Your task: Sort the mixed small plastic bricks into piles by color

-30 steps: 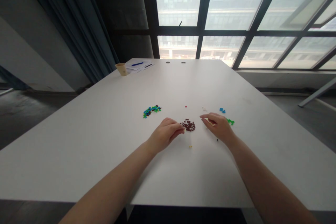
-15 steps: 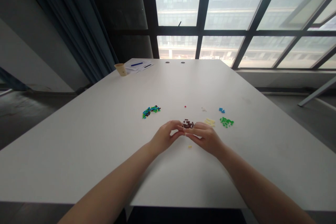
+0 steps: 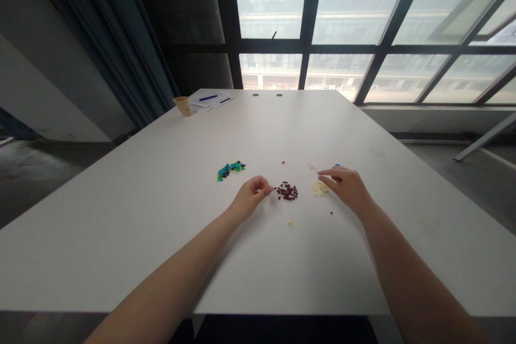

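A small heap of dark brown pieces point(image 3: 287, 191) lies on the white table point(image 3: 258, 258). My left hand point(image 3: 250, 198) rests just left of it, fingers curled into a pinch; what it holds is too small to see. My right hand point(image 3: 346, 187) is beside a pale yellow heap point(image 3: 319, 187), its fingers partly stretched over it and touching it. A mixed green, blue and dark heap point(image 3: 230, 170) sits further left. My right hand hides most of the blue pieces point(image 3: 337, 165) and all of the green ones seen earlier.
Single loose pieces lie about: a red one point(image 3: 283, 162), a yellow one point(image 3: 289, 223), a black one point(image 3: 331, 212), some whitish ones point(image 3: 312, 166). A paper cup point(image 3: 183, 106) and papers with a blue pen point(image 3: 209, 99) stand at the far left corner. Windows lie behind.
Half a second ago both hands met in front of the brown heap. They have parted: the right hand moved right onto the yellow heap, the left drew slightly left.
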Demonstrator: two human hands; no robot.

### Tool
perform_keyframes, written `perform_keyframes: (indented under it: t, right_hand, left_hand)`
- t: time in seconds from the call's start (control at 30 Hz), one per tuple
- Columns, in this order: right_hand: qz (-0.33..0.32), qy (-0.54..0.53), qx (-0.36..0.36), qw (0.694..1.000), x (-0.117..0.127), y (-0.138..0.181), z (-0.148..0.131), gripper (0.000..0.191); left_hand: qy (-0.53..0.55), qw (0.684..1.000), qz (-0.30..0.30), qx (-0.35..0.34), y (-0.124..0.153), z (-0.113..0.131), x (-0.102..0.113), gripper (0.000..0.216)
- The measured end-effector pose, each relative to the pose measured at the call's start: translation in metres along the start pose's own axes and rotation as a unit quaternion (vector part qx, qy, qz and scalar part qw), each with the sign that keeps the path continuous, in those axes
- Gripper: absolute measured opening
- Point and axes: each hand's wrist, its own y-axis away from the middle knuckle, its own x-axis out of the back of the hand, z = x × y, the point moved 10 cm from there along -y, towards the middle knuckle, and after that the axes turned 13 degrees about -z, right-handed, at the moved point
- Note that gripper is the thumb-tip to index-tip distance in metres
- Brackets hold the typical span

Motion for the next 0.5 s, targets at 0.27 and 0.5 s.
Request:
perform_keyframes:
  t: [0.27, 0.5]
  right_hand:
    - [-0.151, 0.006, -0.114, 0.982, -0.029, 0.003, 0.057, 0.021]
    - [-0.196, -0.012, -0.083, 0.977, -0.046, 0.003, 0.046, 0.021]
  left_hand:
    - [-0.041, 0.998, 0.035, 0.014, 0.001, -0.007, 0.019, 0.045]
    - [-0.054, 0.998, 0.004, 0.015, 0.001, 0.0, 0.012, 0.052]
